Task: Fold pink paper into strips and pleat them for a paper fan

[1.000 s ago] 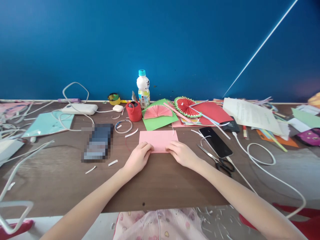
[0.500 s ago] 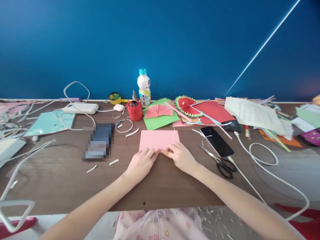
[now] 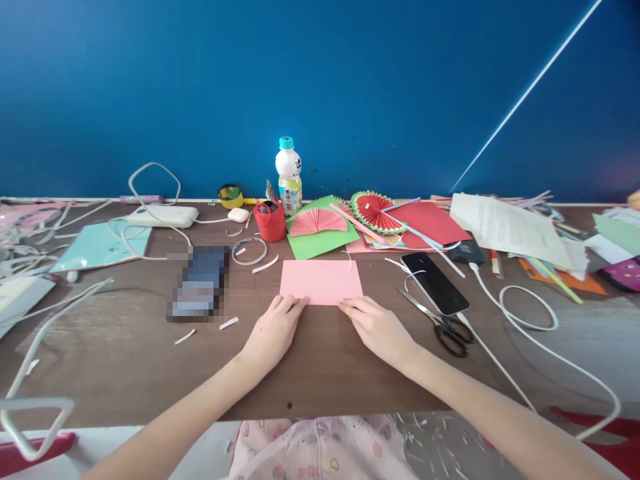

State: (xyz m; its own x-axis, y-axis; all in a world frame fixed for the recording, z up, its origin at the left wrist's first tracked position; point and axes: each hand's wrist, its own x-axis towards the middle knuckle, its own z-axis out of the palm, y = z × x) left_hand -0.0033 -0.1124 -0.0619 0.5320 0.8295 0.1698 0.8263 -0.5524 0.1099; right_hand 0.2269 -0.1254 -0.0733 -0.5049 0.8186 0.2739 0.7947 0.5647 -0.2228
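A pink sheet of paper (image 3: 321, 280) lies flat on the brown table, its long near edge facing me. My left hand (image 3: 275, 328) has its fingers closed at the near left corner of the sheet. At the near right corner, the bunched fingers of my right hand (image 3: 376, 328) grip the same edge. Part of each corner is hidden under the fingertips. Just beyond the sheet are a pleated pink paper fan (image 3: 319, 222) on green paper (image 3: 320, 248) and a red-and-green pleated paper fan (image 3: 375, 212).
Black-handled scissors (image 3: 440, 325) and a black phone (image 3: 435, 283) lie to the right, a blurred dark device (image 3: 200, 283) to the left. A drink bottle (image 3: 289, 175) and red cup-like container (image 3: 270, 223) stand behind. White cables (image 3: 530, 327) and paper scraps (image 3: 229, 323) are scattered about.
My hands have moved apart along the pink paper's near edge, from its middle out to the two corners. More of that edge now shows between them.
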